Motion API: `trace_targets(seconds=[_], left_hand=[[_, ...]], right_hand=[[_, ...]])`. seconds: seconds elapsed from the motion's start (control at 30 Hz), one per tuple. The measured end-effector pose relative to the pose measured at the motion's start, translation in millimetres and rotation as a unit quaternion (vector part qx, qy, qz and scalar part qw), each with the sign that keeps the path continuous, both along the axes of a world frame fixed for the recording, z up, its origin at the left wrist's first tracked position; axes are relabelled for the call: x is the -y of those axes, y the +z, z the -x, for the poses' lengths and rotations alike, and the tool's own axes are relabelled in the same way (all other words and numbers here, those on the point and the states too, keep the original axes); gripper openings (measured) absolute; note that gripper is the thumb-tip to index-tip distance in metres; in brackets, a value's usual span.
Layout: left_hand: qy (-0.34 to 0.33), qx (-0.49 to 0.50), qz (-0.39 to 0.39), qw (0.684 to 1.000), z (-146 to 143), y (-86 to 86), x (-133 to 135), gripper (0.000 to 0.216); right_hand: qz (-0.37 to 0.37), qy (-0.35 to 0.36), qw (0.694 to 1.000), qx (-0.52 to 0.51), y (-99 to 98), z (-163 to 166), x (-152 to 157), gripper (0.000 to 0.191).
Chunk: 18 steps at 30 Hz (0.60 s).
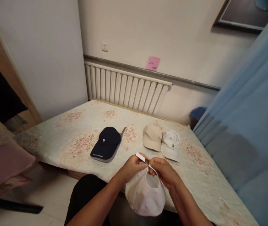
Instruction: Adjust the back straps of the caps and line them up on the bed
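Up near, left hand (131,165) and right hand (165,170) pinched a pale round cloth cap (145,200) by its narrow white strap (140,157) (brownish buckle (146,161) between), I'd guess for steadiness.

Left hand (132,168), one: is showing bare, with a blunt, rounded thumb; right hand (164,169), one: is showing bare, with matching build and slim fingers; left forearm (101,202), one: is appearing smooth and long, is tapering toward a bare wrist; right forearm (187,201), one: is appearing likewise uncovered, is tapering in the same manner; plain black cloth legwear (87,191), one garment: is covering the left knee, is forming a smooth, rounded outline, is looking matte and uniformly dark, its weave and seams blending into shadow
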<state>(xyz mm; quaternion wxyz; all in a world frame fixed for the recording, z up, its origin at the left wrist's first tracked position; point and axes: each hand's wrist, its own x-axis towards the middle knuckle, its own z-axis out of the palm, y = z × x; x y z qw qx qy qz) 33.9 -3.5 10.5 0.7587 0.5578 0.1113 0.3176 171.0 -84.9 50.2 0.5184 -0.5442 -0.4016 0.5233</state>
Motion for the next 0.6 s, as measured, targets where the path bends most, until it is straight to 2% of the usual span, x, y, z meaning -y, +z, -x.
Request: trace_targets(seconds=[0.27, 0.6], left_hand=[[0.052, -0.048, -0.103, 0.992, 0, 3.7, -2, 0.019], [0.053, -0.115, -0.141, 0.982, 1, 13.4, 4, 0.023]], right_hand=[[-0.001, -0.012, 1.000, 0.008, 2.5, 4, 2, 0.026], [0.013, -0.007, 1.000, 0.004, -4.0, 1, 5, 0.033]])
